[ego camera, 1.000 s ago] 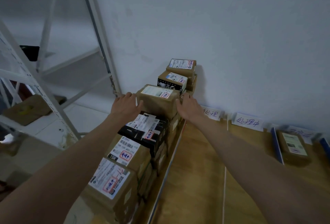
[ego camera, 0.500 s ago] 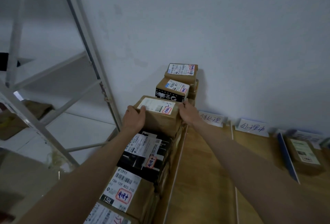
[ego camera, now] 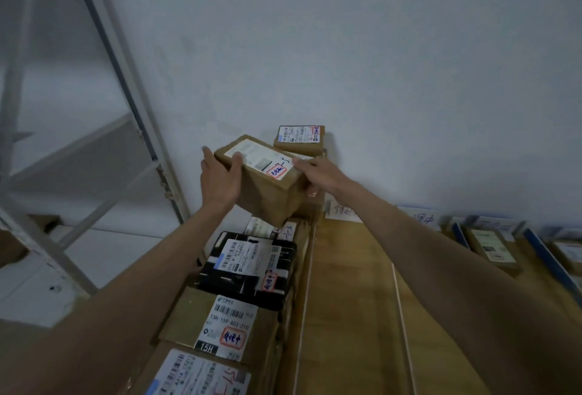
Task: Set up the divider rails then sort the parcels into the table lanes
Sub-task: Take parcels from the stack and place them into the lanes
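A brown cardboard parcel (ego camera: 267, 186) with a white label and a red stamp hangs tilted in the air above the parcel row. My left hand (ego camera: 220, 180) grips its left side, thumb over the top edge. My right hand (ego camera: 315, 174) holds its right end, fingers on the label and thumb underneath. Below it a row of stacked parcels runs toward me, among them a black parcel (ego camera: 252, 265) and a brown one marked 15H (ego camera: 220, 328). Another labelled parcel (ego camera: 299, 139) stands against the wall behind.
The wooden table (ego camera: 346, 300) lies to the right with a thin white divider rail (ego camera: 400, 306) and blue rails (ego camera: 548, 256). Paper lane signs (ego camera: 343, 210) lean on the wall. A parcel (ego camera: 491, 246) lies in a right lane. A white metal rack (ego camera: 126, 79) stands at left.
Both hands closed on the brown parcel and lifted it off the row, tilting it. The view has moved closer and more upward.
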A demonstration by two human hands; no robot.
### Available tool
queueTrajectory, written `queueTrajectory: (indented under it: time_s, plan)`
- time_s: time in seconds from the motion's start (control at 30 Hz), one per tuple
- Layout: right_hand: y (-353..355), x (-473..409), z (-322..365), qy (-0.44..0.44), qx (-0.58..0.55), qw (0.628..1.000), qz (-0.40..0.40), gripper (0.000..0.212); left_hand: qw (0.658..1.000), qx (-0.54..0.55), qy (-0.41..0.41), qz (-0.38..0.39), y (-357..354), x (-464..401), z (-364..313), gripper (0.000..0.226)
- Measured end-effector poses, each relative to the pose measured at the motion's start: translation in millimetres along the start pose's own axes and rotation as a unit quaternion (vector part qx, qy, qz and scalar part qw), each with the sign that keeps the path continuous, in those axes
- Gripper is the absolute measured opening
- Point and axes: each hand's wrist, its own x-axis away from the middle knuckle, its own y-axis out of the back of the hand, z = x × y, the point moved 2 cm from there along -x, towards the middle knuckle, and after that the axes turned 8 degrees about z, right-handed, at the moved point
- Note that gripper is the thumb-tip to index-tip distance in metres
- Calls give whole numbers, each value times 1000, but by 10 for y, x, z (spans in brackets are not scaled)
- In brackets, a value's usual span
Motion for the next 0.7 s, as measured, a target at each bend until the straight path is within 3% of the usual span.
queueTrajectory:
  time_s: [0.1, 0.17, 0.37, 0.57, 0.7]
  plan:
    - [52, 222, 88, -39, -13, 998, 57, 56, 999, 4, -17, 30, 97, 2, -142, 76]
    - [99, 380, 125, -54, 2, 998, 45, 56, 998, -4, -24, 59, 94, 39, -243, 72]
    - [295, 946, -64, -88, -51, 993, -62, 49, 983, 19, -83, 165, -212, 327, -654, 49]
    - [577, 1765, -681, -141, -90, 956, -242, 51, 934, 7, -157, 321, -888, 1011, -1112, 66]
    - [758, 2441, -1181, -200, -128, 920, -312, 48, 890, -124, -244, 364, -1425, 1642, -1323, 69]
